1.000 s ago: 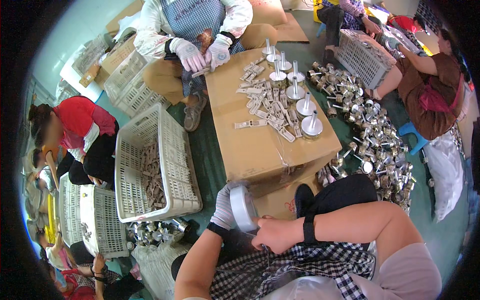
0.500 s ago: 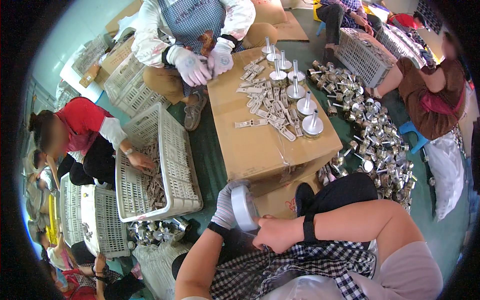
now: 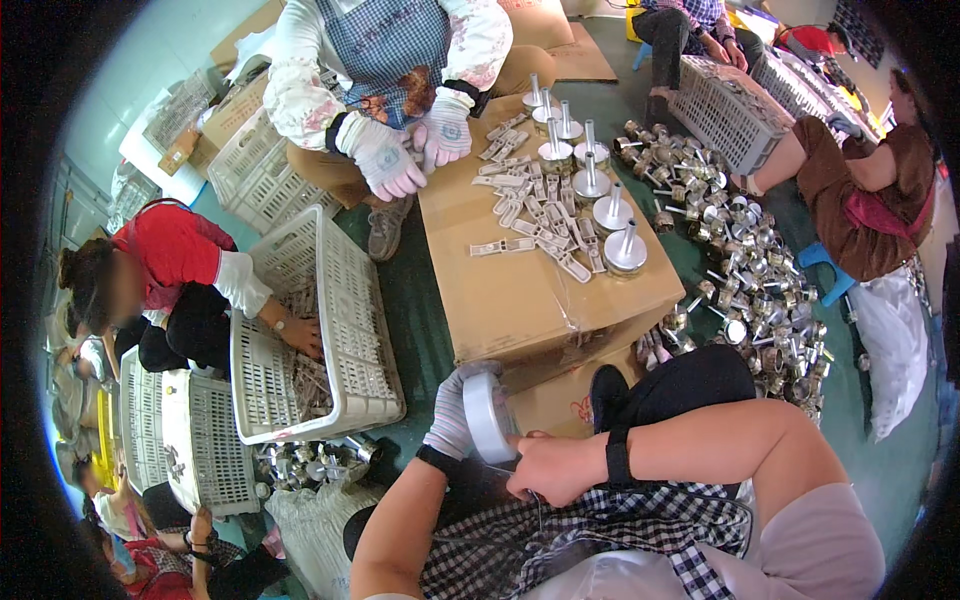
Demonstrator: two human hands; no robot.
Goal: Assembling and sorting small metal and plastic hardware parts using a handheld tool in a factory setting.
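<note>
My left hand, in a striped glove, is closed round a wide white roll of tape held on edge above my lap. My bare right hand is curled at the lower right rim of the roll, fingertips against it; whatever they pinch is hidden. Just beyond the roll stands a cardboard box. On its top lie several flat metal clip-like pieces. Along its right side stand several round metal caps with upright stems.
A white plastic crate with metal pieces stands left, a person's hand inside. Across the box sits a co-worker with gloved hands. Stemmed metal parts are heaped on the floor at right, near a blue stool.
My hands and the tape roll have hardly moved. The co-worker opposite has drawn both gloved hands slightly apart and lower. The person at left has reached deeper into the crate.
</note>
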